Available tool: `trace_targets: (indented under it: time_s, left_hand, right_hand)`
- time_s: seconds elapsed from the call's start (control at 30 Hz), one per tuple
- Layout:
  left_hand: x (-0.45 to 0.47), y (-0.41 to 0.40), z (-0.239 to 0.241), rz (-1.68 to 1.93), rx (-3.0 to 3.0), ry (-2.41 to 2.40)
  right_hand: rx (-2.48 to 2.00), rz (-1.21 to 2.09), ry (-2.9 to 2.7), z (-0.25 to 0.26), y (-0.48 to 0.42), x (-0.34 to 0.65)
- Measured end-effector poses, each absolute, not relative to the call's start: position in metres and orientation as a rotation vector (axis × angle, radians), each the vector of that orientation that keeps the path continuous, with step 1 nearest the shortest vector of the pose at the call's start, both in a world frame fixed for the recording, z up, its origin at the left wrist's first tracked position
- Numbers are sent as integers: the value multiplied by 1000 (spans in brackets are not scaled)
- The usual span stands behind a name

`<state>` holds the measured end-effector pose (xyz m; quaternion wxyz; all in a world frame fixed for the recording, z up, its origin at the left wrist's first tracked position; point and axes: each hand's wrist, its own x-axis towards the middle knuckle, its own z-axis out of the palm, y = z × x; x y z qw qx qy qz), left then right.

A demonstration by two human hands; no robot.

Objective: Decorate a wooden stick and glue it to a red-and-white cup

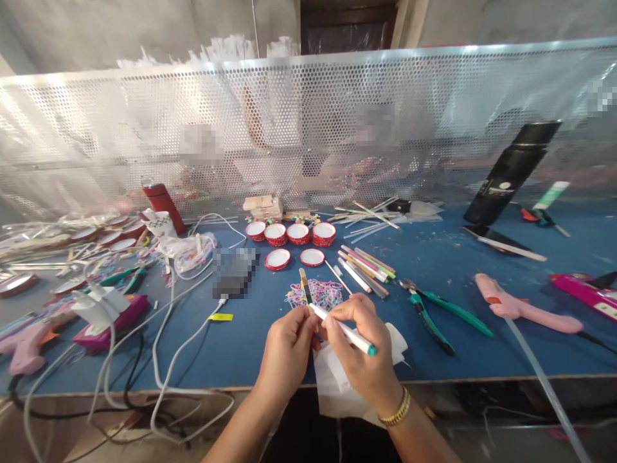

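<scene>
My left hand (289, 344) pinches a flat wooden craft stick (303, 278) near its lower end. The stick points away from me, and a dark band covers its middle. My right hand (364, 347) is closed round a white marker (349, 331) with a green end, its tip close to the stick at my left fingers. Just beyond my hands lies a heap of pink, purple and blue rubber bands (328, 294). White tissue paper (332, 379) lies under my right hand, hanging over the table edge.
Stacked red-rimmed lids (298, 234) stand ahead, with coloured markers (366, 265) nearby. Green-handled pliers (429, 315) and a pink glue gun (527, 305) lie right. A phone (235, 273), white cables (166, 360) and a red flask (164, 207) are left. A perforated metal screen (308, 128) runs behind.
</scene>
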<state>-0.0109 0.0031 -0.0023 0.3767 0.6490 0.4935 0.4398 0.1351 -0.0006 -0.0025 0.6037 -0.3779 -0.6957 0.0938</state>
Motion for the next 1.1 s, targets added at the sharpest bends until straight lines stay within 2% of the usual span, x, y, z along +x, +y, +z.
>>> trace_targets:
  time_s: [1.1]
  left_hand:
    - [-10,3,-2,1128,1642,1258]
  right_hand:
    - [-904,197,-1593,-3,-1,136]
